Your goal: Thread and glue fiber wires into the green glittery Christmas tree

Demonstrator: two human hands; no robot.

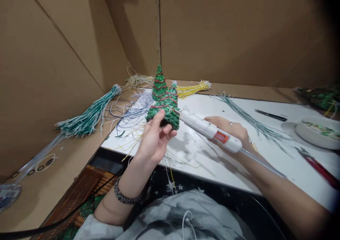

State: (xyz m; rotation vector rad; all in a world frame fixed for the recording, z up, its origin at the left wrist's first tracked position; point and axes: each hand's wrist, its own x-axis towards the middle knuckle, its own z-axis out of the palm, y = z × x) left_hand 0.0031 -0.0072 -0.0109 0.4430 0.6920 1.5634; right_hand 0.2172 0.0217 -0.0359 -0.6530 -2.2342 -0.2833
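My left hand grips the base of a small green tree ornament and holds it upright over the white board. The ornament has a tall tree and a shorter one, both with red garlands and glitter. My right hand is closed around a white glue gun with an orange window and a clear stick out of its back. The gun's metal nozzle points left and meets the ornament's right side, just above my left fingertips. Whether it touches the surface is hard to tell.
Bundles of green wires, blue wires and yellow wires lie around the white board. At right are loose green wires, a black pen-like tool, a white bowl and red-handled cutters. Cardboard walls stand behind.
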